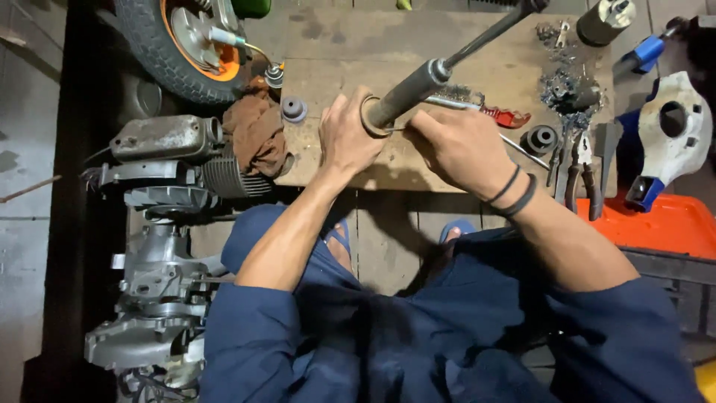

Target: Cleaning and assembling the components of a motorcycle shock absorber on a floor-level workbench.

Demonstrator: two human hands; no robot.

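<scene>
A: Left hand [350,138] is wrapping around the ringed end of the grey shock-absorber tube [406,93], fingers closed on it. The tube is sitting over the middle of the wooden board [335,52], its rod running up toward 1 o'clock.

B: Right hand [459,145]?

A: Pinched shut on a thin metal pick [394,130], its tip pushing in at the tube's mouth. Hands almost touching.

B: Risks, as you're judging them?

A: The pick is pointing toward the left thumb; if it is slipping off the rim, it could jab that hand. The tube is resting on one grip only, so it could be rolling or tipping off the board. Loose metal shavings [559,86] at 2 o'clock could be getting into the open end.

B: Anything else lying close?

A: Red-handled wire brush [477,104] just behind the right hand, pliers [582,172] at 3 o'clock, black rubber bushing [541,139] beside them.

B: Packages, labels, signs?

A: None readable. An orange crate [664,224] is sitting at 4 o'clock, rectangular, unmarked from here. A dark cylindrical can [604,21] at 1 o'clock; whether it carries a label, I cannot tell.
</scene>
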